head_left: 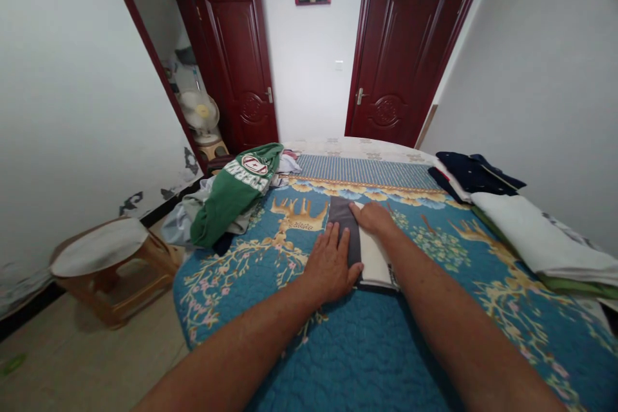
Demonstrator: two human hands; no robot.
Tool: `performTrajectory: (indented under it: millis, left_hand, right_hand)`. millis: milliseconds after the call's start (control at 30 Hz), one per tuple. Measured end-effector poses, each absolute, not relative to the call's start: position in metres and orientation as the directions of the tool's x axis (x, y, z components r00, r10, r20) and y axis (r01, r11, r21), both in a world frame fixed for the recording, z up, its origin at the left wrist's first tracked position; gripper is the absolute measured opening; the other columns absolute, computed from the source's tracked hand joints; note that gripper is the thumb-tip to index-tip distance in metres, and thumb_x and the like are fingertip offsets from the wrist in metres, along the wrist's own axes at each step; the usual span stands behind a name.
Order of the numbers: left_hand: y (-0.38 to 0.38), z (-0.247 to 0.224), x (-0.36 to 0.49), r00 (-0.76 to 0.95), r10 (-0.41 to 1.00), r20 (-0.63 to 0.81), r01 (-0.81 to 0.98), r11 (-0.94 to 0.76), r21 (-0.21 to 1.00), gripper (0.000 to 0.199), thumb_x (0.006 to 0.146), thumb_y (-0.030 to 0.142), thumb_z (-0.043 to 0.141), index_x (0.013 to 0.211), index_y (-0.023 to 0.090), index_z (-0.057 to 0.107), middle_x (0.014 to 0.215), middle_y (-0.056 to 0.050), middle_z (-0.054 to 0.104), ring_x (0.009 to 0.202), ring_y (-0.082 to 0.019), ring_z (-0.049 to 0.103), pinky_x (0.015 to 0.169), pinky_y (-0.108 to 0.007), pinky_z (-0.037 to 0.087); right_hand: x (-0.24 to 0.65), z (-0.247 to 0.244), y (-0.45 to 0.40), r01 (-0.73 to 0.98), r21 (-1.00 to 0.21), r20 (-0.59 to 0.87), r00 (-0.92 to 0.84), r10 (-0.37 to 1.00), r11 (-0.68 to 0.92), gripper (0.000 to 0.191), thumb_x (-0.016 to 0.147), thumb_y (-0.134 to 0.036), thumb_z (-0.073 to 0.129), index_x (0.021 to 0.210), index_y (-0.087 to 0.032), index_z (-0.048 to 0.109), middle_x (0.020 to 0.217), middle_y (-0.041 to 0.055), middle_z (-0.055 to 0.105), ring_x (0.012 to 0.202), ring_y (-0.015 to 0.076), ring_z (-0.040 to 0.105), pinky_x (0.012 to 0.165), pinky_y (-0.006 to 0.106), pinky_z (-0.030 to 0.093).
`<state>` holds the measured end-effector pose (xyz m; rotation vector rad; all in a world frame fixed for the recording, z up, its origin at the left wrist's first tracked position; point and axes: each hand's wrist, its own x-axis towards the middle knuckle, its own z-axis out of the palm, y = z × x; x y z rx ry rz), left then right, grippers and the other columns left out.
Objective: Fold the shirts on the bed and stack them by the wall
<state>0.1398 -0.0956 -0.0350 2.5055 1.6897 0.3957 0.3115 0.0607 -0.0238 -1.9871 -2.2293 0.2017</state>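
Observation:
A small folded garment (374, 259), grey on its left part and cream on the right, lies on the blue patterned cover. My left hand (332, 264) rests flat on the grey part, with its fingers stretched out and its thumb toward the near edge. At the garment's far edge, my right hand (375, 217) is closed with its fingers curled, pinching the cloth near where grey meets cream. My right forearm hides part of the garment's right side.
A loose heap with a green printed shirt (236, 187) lies at the table's left. Folded dark clothes (477, 174) and a white folded cloth (545, 235) are on the right. The blue cover (309, 335) drapes the table. A stool (113, 257) stands on the floor at left.

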Motion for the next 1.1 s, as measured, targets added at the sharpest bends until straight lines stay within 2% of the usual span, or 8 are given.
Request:
performTrajectory:
  millis: [133, 300, 433, 633, 867, 933, 1033, 1100]
  left_hand:
    - [-0.095, -0.035, 0.139, 0.358, 0.922, 0.145, 0.888, -0.384, 0.252, 0.094, 0.103, 0.068, 0.04, 0.174, 0.008, 0.025, 0.183, -0.022, 0.015, 0.17, -0.04, 0.009, 0.136, -0.057, 0.021]
    - [-0.096, -0.032, 0.138, 0.353, 0.923, 0.152, 0.883, -0.383, 0.272, 0.093, 0.103, 0.065, 0.042, 0.173, 0.007, 0.027, 0.182, -0.024, 0.016, 0.17, -0.041, 0.01, 0.135, -0.059, 0.022]
    - [-0.098, -0.029, 0.138, 0.345, 0.93, 0.125, 0.892, -0.366, 0.265, 0.092, 0.103, 0.064, 0.044, 0.173, 0.006, 0.028, 0.182, -0.024, 0.016, 0.17, -0.04, 0.01, 0.137, -0.057, 0.021]
    - [-0.098, -0.027, 0.136, 0.346, 0.93, 0.12, 0.893, -0.366, 0.262, 0.087, 0.104, 0.057, 0.044, 0.173, 0.006, 0.028, 0.182, -0.023, 0.014, 0.17, -0.039, 0.01, 0.137, -0.057, 0.021]
    - [-0.098, -0.024, 0.132, 0.361, 0.928, 0.089, 0.903, -0.371, 0.216, 0.076, 0.106, 0.044, 0.034, 0.173, 0.008, 0.029, 0.182, -0.02, 0.019, 0.17, -0.034, 0.013, 0.137, -0.055, 0.022]
    - [-0.094, -0.018, 0.134, 0.352, 0.933, 0.071, 0.914, -0.359, 0.187, 0.075, 0.105, 0.044, 0.036, 0.172, 0.009, 0.033, 0.18, -0.022, 0.026, 0.169, -0.037, 0.021, 0.136, -0.059, 0.023]
    - [-0.079, -0.003, 0.141, 0.349, 0.93, 0.117, 0.921, -0.363, 0.138, 0.066, 0.107, 0.048, 0.033, 0.161, 0.013, 0.052, 0.168, -0.024, 0.05, 0.159, -0.04, 0.042, 0.133, -0.065, 0.024]
    - [-0.064, 0.003, 0.148, 0.361, 0.915, 0.18, 0.914, -0.386, 0.127, 0.064, 0.108, 0.05, 0.03, 0.157, 0.016, 0.056, 0.164, -0.022, 0.055, 0.158, -0.038, 0.045, 0.133, -0.064, 0.024]
  right_hand:
    - [0.31, -0.026, 0.057, 0.978, -0.203, 0.189, -0.018, 0.982, 0.057, 0.076, 0.112, -0.059, 0.03, 0.127, 0.0, 0.077, 0.129, 0.0316, 0.074, 0.13, 0.0367, 0.068, 0.114, 0.046, 0.044]
    - [0.308, -0.022, 0.033, 0.971, -0.219, 0.45, 0.009, 0.893, 0.1, 0.057, 0.115, -0.043, 0.031, 0.128, -0.006, 0.073, 0.137, 0.0254, 0.071, 0.132, 0.032, 0.065, 0.118, 0.044, 0.038]
    - [0.311, -0.027, 0.01, 0.959, -0.212, 0.434, -0.078, 0.897, 0.186, 0.052, 0.115, -0.041, 0.033, 0.125, -0.009, 0.073, 0.131, 0.0225, 0.074, 0.128, 0.0303, 0.067, 0.115, 0.043, 0.042]
    - [0.325, -0.061, -0.027, 0.943, -0.216, 0.454, -0.132, 0.881, 0.253, 0.064, 0.112, -0.045, 0.037, 0.159, -0.004, 0.052, 0.164, 0.0257, 0.051, 0.159, 0.0343, 0.041, 0.124, 0.051, 0.038]
    - [0.332, -0.082, -0.059, 0.931, -0.283, 0.437, -0.089, 0.895, 0.231, 0.072, 0.107, -0.05, 0.045, 0.164, -0.005, 0.048, 0.172, 0.0271, 0.04, 0.163, 0.0382, 0.034, 0.127, 0.056, 0.037]
    - [0.334, -0.087, -0.065, 0.923, -0.297, 0.447, -0.092, 0.89, 0.244, 0.074, 0.106, -0.052, 0.049, 0.165, -0.007, 0.047, 0.173, 0.0264, 0.038, 0.163, 0.0386, 0.035, 0.128, 0.056, 0.037]
    - [0.335, -0.092, -0.071, 0.91, -0.32, 0.463, -0.092, 0.881, 0.263, 0.075, 0.104, -0.054, 0.052, 0.166, -0.013, 0.047, 0.174, 0.0239, 0.037, 0.163, 0.0391, 0.035, 0.128, 0.057, 0.037]
    - [0.335, -0.093, -0.073, 0.905, -0.325, 0.469, -0.096, 0.878, 0.273, 0.075, 0.104, -0.055, 0.051, 0.167, -0.013, 0.046, 0.175, 0.0236, 0.036, 0.163, 0.0398, 0.034, 0.128, 0.059, 0.037]
